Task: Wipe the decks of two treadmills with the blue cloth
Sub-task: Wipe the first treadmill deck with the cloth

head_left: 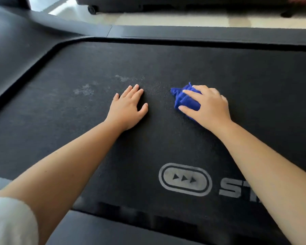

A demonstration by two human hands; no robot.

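Black treadmill deck [166,59] fills the view, seen from above; far side rail [201,33] runs L–R behind it, w/ pale floor [166,19] beyond. Another dark machine on a small wheel [91,9] stands at the top edge.

- Left hand [127,108]: flat on deck, palm down, fingers straight and close together, thumb out. Grasps nothing.
- Right hand [208,106]: on top of the blue cloth [184,98], thumb and forefinger closed around the bunched fabric, other fingers curled behind. Cloth lies on deck, mid-belt, to the right of the left hand and apart from it.
- Pale smudges [85,90] on belt, just left of and beyond the left hand's fingertips.
- Grey oval logo [185,179] w/ 3 arrows printed near the close edge, between the forearms; letters "ST" [237,188] beside it, rest hidden by right arm.
- White sleeve [9,220] bottom left.
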